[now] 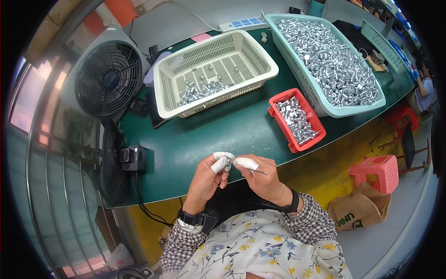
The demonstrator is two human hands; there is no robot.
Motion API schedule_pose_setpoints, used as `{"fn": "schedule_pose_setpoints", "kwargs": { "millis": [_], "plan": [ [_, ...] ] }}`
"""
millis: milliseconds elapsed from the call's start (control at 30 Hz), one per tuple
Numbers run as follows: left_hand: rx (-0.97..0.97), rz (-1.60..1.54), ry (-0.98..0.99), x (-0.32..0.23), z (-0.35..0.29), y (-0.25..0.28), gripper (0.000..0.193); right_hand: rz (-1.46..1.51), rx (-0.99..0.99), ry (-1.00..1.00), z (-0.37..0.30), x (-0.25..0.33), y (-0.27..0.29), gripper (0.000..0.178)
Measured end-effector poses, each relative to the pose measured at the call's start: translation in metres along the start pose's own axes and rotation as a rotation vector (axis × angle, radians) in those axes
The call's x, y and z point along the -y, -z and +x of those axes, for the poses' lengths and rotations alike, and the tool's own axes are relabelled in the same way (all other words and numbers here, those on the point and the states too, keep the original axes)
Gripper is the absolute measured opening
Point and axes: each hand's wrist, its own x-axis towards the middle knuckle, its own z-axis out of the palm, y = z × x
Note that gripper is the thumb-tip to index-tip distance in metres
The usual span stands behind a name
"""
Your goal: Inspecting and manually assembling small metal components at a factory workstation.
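Note:
Close together above the table's front edge, both my hands have white wrappings on some fingertips. My left hand (pixel 204 181) pinches a small silvery metal part (pixel 229 162), mostly covered by the fingers. A thin grey metal rod (pixel 260 172) sticks out past the wrapped finger of my right hand (pixel 265 182), whose fingers are closed on it near that part. Beyond the right hand sits a red bin (pixel 291 144) holding many small silvery metal parts. A cream basket (pixel 160 79) has a loose pile of similar parts at its near left. The large pale-teal basket (pixel 341 111) is heaped with them.
The green table (pixel 186 142) carries a box fan (pixel 109 79) at the left and a small black device (pixel 134 158) with cables running off the edge. A power strip (pixel 242 24) lies at the back. A pink stool (pixel 378 172) and brown paper bag (pixel 360 207) stand at the right.

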Motion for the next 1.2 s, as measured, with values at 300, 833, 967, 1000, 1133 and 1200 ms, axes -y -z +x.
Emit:
{"fn": "schedule_pose_setpoints", "kwargs": {
  "millis": [300, 833, 967, 1000, 1133, 1200],
  "plan": [
    [-0.028, 0.097, 0.008, 0.003, 0.002, -0.008, 0.019, 0.021, 0.006, -0.009, 0.000, 0.000, 0.002, 0.010],
    [-0.402, 0.822, -0.533, -0.014, 0.008, -0.025, 0.015, -0.028, -0.093, -0.147, -0.013, -0.001, 0.031, 0.006],
    [-0.398, 1.667, -0.584, 0.002, 0.012, -0.015, 0.015, -0.018, -0.094, -0.148, -0.016, 0.000, 0.036, 0.006],
    [-0.399, 1.667, -0.586, 0.001, 0.012, -0.019, 0.015, -0.019, -0.096, -0.151, -0.017, -0.001, 0.039, 0.006],
    [-0.506, 1.364, -0.712, -0.007, 0.013, -0.036, 0.015, -0.021, -0.080, -0.088, -0.020, -0.008, 0.050, 0.013],
    [-0.398, 1.577, -0.663, -0.004, 0.013, -0.033, 0.014, -0.015, -0.086, -0.099, -0.021, -0.005, 0.051, 0.010]
  ]
}}
